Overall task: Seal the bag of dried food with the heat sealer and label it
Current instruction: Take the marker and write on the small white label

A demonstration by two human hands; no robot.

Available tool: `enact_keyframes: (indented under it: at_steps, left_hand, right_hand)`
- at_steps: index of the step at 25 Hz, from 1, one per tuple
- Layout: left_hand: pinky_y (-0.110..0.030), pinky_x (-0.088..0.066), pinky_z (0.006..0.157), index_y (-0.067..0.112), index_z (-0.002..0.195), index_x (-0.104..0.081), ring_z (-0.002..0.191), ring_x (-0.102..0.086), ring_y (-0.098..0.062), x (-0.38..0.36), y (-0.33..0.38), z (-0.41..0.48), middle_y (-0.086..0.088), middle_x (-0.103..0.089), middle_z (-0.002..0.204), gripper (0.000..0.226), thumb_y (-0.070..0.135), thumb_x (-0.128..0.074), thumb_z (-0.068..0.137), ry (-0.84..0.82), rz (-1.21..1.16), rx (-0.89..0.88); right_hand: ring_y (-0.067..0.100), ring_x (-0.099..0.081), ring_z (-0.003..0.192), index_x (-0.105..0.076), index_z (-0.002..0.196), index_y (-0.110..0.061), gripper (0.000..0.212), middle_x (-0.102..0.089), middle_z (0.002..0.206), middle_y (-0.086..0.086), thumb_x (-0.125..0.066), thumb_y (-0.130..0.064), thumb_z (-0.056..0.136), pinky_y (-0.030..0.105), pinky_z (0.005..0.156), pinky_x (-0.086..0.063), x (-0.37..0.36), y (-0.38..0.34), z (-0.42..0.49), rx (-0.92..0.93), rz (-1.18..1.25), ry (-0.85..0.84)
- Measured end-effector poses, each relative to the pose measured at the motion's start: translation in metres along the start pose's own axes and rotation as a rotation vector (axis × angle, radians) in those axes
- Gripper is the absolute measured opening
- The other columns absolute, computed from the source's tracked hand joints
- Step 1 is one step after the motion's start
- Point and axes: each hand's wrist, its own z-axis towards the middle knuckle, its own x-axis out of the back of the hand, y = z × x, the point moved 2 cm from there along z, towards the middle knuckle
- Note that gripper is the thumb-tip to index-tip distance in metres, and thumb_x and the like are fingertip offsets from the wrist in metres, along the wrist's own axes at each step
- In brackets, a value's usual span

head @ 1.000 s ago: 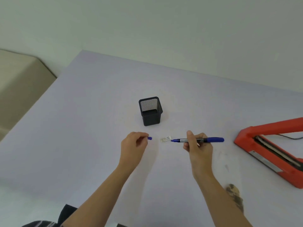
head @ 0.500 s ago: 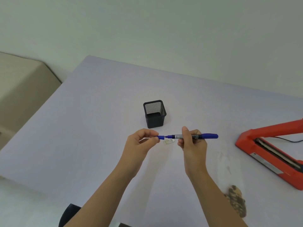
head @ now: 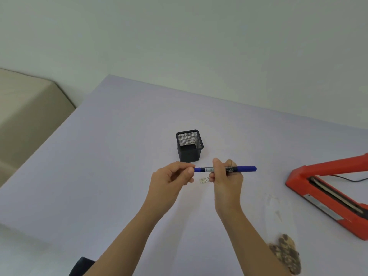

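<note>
Lavender desk (head: 99, 176) carries everything, and its bigger things lie as they did a second ago. The red sealer (head: 302, 182) sits at the right with its arm raised. The bag (head: 284, 253) of dried food lies flat by the right forearm, between that arm and the sealer and apart from the label. The black mesh holder (head: 189, 154) stands just behind the hands.

The change is in the small things. A second ago the marker (head: 245, 168) was bare, its tip by the label (head: 204, 180), with the cap (head: 197, 169) held well apart. Now the left grip (head: 171, 180) pinches the cap between thumb and fingers on the marker's tip. The right grip (head: 227, 180) is closed round the barrel, holding it level above the desk. The label lies loose on the desk under the marker, between the two hands.

Capping suggests the writing is over, so sticking the label on the bag is probably next. Whether the bag is sealed cannot be told.

No writing shows on the sealer. The marker's barrel has a white patch and pale print, too small to read. The label bears faint marks, also unreadable.
</note>
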Motion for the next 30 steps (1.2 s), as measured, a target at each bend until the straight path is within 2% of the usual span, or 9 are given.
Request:
enact_keyframes:
  at_steps: [6,9,13,15,19,22,25,27,30]
  left_hand:
    - [-0.012,-0.051,0.061,0.029,0.080,-0.067,0.059,-0.061,-0.002,0.003,0.006,0.008,0.002,-0.066,0.067,0.020,0.019,-0.054,0.091,0.052,0.050,-0.002]
    - [-0.019,-0.048,0.061,0.028,0.076,-0.065,0.054,-0.056,0.001,0.004,0.008,0.012,0.006,-0.061,0.060,0.022,0.026,-0.051,0.092,0.087,0.165,-0.034]
    - [-0.015,-0.046,0.059,0.027,0.075,-0.067,0.053,-0.056,0.001,0.013,0.002,0.019,0.005,-0.062,0.060,0.022,0.029,-0.052,0.092,0.110,0.166,-0.008]
    - [-0.010,-0.046,0.055,0.027,0.076,-0.068,0.052,-0.056,0.002,0.020,-0.005,0.025,0.003,-0.064,0.062,0.020,0.028,-0.054,0.091,0.133,0.108,0.050]
    - [-0.013,-0.047,0.058,0.026,0.077,-0.069,0.053,-0.057,0.004,0.026,-0.014,0.044,0.001,-0.068,0.068,0.021,0.027,-0.054,0.092,0.127,0.103,0.096]
    - [-0.019,-0.047,0.068,0.023,0.102,-0.067,0.063,-0.062,0.005,0.026,-0.021,0.076,-0.004,-0.071,0.091,0.027,0.036,-0.044,0.095,0.112,0.284,0.092]
    - [-0.037,-0.045,0.090,0.007,0.131,-0.047,0.102,-0.061,-0.028,0.019,-0.036,0.112,-0.018,-0.063,0.117,0.042,0.031,-0.041,0.097,0.079,0.546,0.103]
    - [-0.042,-0.045,0.088,0.001,0.126,-0.048,0.104,-0.057,-0.039,0.011,-0.047,0.123,-0.025,-0.063,0.110,0.039,0.025,-0.042,0.096,0.027,0.663,0.098]
    - [-0.039,-0.047,0.071,0.002,0.101,-0.057,0.083,-0.061,-0.036,0.005,-0.059,0.128,-0.019,-0.066,0.087,0.021,0.015,-0.042,0.093,-0.004,0.618,0.034]
  right_hand:
    - [0.003,-0.047,0.039,-0.038,0.060,-0.012,0.034,-0.045,0.044,-0.006,-0.056,-0.003,0.088,0.014,0.046,-0.044,-0.015,-0.002,0.002,-0.014,0.021,-0.010]
    - [0.005,-0.047,0.039,-0.039,0.061,-0.012,0.033,-0.043,0.047,0.000,-0.057,-0.004,0.087,0.013,0.047,-0.044,-0.024,-0.004,0.003,-0.005,-0.005,-0.025]
    - [0.004,-0.049,0.041,-0.039,0.062,-0.013,0.033,-0.048,0.043,-0.009,-0.058,-0.010,0.089,0.015,0.048,-0.045,-0.031,-0.009,0.008,0.010,-0.066,-0.146]
    - [0.004,-0.051,0.044,-0.045,0.071,-0.015,0.024,-0.057,0.053,-0.010,-0.055,-0.023,0.092,0.017,0.049,-0.047,-0.034,-0.011,0.015,-0.036,-0.138,-0.245]
    - [0.007,-0.046,0.042,-0.045,0.085,-0.021,0.020,-0.056,0.078,0.000,-0.037,-0.033,0.099,0.021,0.047,-0.040,-0.023,-0.003,0.050,-0.129,-0.041,-0.093]
    - [0.003,-0.054,0.045,-0.045,0.084,-0.019,0.016,-0.057,0.074,0.000,-0.041,-0.025,0.098,0.017,0.052,-0.048,-0.023,-0.009,0.083,0.187,-0.319,-0.034]
    - [0.017,-0.061,0.058,-0.047,0.088,-0.015,0.013,-0.056,0.073,0.003,-0.043,-0.023,0.097,0.029,0.061,-0.048,-0.047,-0.012,0.112,0.452,-0.644,-0.108]
    - [0.023,-0.057,0.069,-0.048,0.089,-0.013,0.016,-0.056,0.077,0.003,-0.043,-0.025,0.097,0.032,0.065,-0.042,-0.066,0.004,0.125,0.496,-0.855,-0.248]
    - [0.026,-0.055,0.076,-0.049,0.092,-0.008,0.022,-0.056,0.083,0.005,-0.038,-0.026,0.098,0.034,0.064,-0.040,-0.084,0.043,0.133,0.445,-1.051,-0.412]
